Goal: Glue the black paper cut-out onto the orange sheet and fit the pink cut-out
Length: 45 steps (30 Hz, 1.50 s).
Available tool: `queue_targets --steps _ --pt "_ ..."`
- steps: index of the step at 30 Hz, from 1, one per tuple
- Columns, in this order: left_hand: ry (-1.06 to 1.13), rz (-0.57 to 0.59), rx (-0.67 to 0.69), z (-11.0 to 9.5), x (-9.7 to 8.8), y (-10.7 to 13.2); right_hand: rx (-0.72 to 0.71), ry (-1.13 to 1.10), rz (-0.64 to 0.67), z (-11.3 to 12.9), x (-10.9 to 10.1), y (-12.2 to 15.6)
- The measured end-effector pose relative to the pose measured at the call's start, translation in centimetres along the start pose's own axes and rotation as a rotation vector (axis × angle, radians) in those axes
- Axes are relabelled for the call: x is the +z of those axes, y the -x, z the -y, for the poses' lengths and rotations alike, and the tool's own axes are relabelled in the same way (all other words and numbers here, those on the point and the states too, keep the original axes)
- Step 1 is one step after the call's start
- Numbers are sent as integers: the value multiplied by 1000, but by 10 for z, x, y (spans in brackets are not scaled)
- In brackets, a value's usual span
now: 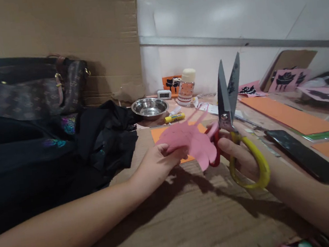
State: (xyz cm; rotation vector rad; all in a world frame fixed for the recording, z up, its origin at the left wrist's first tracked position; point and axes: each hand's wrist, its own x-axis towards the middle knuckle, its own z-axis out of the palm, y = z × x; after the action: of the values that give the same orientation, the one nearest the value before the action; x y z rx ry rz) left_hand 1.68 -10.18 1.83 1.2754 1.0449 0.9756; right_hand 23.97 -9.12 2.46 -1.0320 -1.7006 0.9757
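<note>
A pink paper cut-out [188, 140] with a rounded, scalloped edge is pinched between the thumb and fingers of my left hand [168, 156]. My right hand [241, 156] is closed around scissors [225, 118] with one yellow and one red handle. Their blades point up and stand apart, with no paper between them. The paper's right edge comes close to the red handle, and some fingers of my right hand are hidden behind paper and handles. Beneath the cut-out, an orange sheet [157, 134] lies on the cardboard surface [175, 221].
Black cloth [104, 142] and a brown bag [33, 93] fill the left. Behind the paper stand a metal bowl [150, 107], a yellow glue stick [175, 117], a small digital timer [164, 94] and a bottle [186, 89]. A black phone [306, 157] and orange paper [291, 115] lie right.
</note>
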Motion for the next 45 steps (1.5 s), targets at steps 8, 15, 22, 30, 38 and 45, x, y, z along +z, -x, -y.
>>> queue_targets --steps 8,15,22,30,38,45 --pt "-119 26 -6 -10 4 9 24 28 -39 11 5 8" --pt "-17 362 207 2 -9 2 -78 116 -59 5 -26 -7" --pt "90 218 224 -1 -34 -19 -28 159 9 4 -38 -16" --pt "-48 252 75 -13 -26 -17 6 264 31 19 -17 -5" --pt "-361 399 35 -10 -17 -2 -53 201 -34 20 -1 7" --pt "-232 366 91 -7 -13 -3 -16 94 0 23 2 11"
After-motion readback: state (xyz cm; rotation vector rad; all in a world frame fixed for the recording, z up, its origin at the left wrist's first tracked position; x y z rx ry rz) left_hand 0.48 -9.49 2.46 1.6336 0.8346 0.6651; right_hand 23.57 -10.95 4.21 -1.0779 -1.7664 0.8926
